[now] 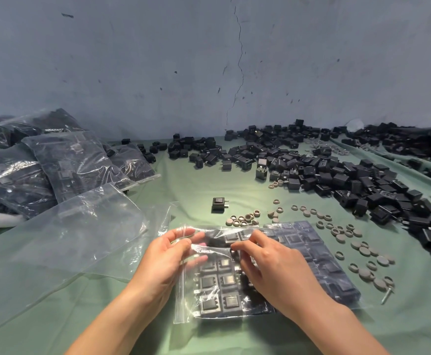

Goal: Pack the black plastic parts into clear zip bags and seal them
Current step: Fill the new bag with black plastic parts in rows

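Note:
A clear zip bag (319, 272) lies flat on the green cloth, filled with rows of black plastic parts (219, 290). My left hand (168, 260) pinches the bag's open mouth at its left end, fingers curled on the film. My right hand (268, 267) grips the upper flap of the same mouth, fingertips pressed into the plastic over the parts. One loose black part (218, 204) stands alone just beyond the bag.
Empty clear bags (63, 242) lie to the left. Filled bags (63, 165) are stacked at the far left. A large heap of black parts (337, 170) spreads across the back and right. Grey rings and caps (350, 237) are scattered right of the bag.

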The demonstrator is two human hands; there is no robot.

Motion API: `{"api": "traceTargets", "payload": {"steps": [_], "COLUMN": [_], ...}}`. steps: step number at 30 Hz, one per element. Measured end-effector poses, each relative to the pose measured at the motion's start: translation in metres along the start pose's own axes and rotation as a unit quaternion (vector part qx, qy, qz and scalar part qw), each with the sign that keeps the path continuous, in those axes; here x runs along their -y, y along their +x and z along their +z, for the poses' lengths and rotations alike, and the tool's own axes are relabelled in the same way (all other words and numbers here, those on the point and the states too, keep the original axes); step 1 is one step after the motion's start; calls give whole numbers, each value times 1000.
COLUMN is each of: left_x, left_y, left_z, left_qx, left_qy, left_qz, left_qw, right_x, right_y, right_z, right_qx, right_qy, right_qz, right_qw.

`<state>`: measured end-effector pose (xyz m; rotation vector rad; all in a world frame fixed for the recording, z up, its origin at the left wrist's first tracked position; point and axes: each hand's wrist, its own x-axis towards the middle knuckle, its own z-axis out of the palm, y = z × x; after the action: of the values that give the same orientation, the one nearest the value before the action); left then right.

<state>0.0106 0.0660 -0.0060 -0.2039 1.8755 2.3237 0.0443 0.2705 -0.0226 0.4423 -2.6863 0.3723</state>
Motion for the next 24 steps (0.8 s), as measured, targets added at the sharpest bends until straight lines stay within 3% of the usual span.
{"api": "traceTargets", "payload": {"steps": [4, 16, 24], "left_x": [4, -1, 0], "left_y": [-2, 1, 2], "left_z": [2, -2, 2], "left_qx": [-11, -13, 14], "left_qy": [50, 65, 48], "left_qz": [7, -28, -6], "left_qw": [999, 997, 999], "right_x": [1, -9, -18], "right_y": [0, 6, 57], "right_z": [0, -6, -13], "right_qx": [-9, -26, 186], "right_qy": [-6, 30, -76], "right_qz": [0, 23, -30], "right_qw": [1000, 999, 979]}}
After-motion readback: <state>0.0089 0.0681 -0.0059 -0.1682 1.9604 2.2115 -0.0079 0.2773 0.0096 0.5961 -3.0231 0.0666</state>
